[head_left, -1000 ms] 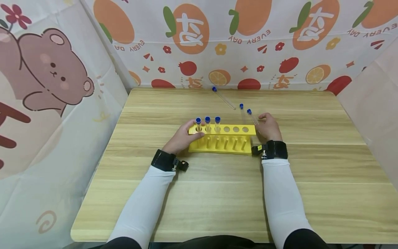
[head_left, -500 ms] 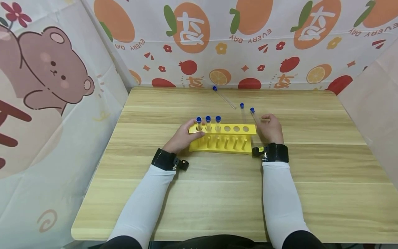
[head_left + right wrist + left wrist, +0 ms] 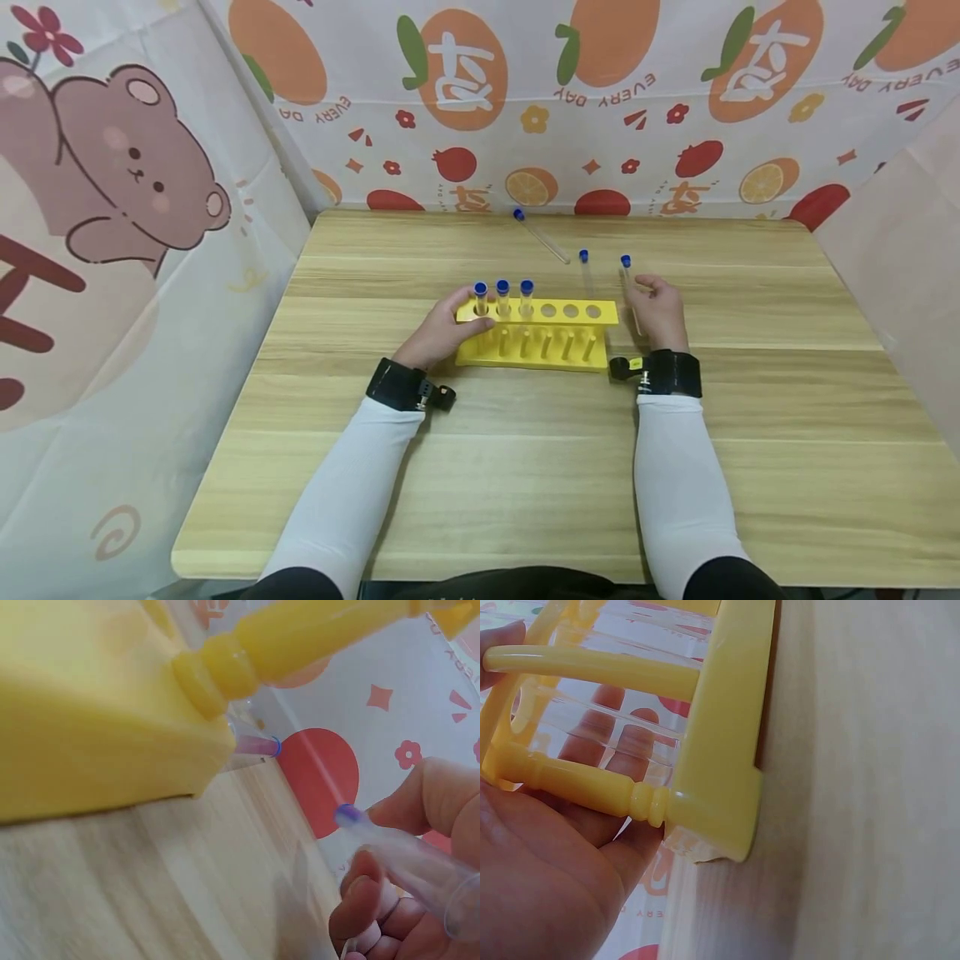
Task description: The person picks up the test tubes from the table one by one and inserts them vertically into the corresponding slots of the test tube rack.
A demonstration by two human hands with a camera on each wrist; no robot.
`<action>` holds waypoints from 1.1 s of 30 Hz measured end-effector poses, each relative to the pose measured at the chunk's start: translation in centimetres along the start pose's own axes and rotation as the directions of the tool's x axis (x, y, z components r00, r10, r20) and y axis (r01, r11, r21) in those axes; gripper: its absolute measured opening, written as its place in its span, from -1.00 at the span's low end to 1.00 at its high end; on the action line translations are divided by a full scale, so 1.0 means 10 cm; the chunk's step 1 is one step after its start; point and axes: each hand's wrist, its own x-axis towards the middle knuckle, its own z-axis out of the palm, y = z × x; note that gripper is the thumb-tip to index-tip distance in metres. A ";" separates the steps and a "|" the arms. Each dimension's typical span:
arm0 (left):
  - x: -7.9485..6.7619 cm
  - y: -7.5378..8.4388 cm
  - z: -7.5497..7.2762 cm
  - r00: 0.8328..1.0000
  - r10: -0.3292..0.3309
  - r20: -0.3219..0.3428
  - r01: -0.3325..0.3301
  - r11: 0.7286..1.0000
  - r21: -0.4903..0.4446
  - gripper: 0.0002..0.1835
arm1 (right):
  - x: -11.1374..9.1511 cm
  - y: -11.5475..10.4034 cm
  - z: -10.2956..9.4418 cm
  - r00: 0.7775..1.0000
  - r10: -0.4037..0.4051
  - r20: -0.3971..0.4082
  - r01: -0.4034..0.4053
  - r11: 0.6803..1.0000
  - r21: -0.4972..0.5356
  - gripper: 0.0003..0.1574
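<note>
My left hand point(image 3: 442, 329) grips the left end of a yellow test tube rack point(image 3: 536, 313); in the left wrist view its fingers point(image 3: 634, 742) reach behind the end post. Three blue-capped test tubes point(image 3: 503, 288) stand in the rack's left holes, and the holes to their right hold none. Right of the rack, my right hand point(image 3: 660, 312) pinches another blue-capped test tube point(image 3: 628, 279) between thumb and fingers. In the right wrist view this clear tube point(image 3: 412, 862) points its blue cap away from the palm.
Behind the rack, one capped test tube point(image 3: 543, 239) lies slanted near the back edge of the wooden table point(image 3: 525, 467). A second loose tube point(image 3: 585, 267) lies just behind the rack, partly hidden by it. A fruit-printed cloth point(image 3: 536, 150) hangs along the back.
The test tube in my right hand has shifted right, away from the rack, and swung closer to straight in the head view. My left hand and the rack stay put.
</note>
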 end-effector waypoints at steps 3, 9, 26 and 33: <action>0.00 0.00 0.00 1.000 0.004 0.000 -0.004 1.000 0.000 -0.55 | 0.00 0.01 0.00 1.000 -0.012 -0.020 0.013 0.999 0.029 -0.43; -0.01 0.00 0.00 1.000 0.010 -0.001 -0.010 1.000 0.024 -0.55 | -0.01 0.03 -0.02 1.000 -0.009 -0.028 0.014 0.982 0.189 -0.47; 0.13 -0.32 -0.01 1.000 0.023 -0.017 -0.023 1.000 0.019 -0.52 | -0.18 -0.16 -0.04 0.996 -0.077 -0.034 0.084 0.935 0.346 -0.56; 0.14 -0.32 0.00 0.999 0.039 -0.020 -0.039 0.999 0.016 -0.53 | -0.28 -0.22 -0.04 0.994 -0.096 -0.041 0.105 0.941 0.321 -0.59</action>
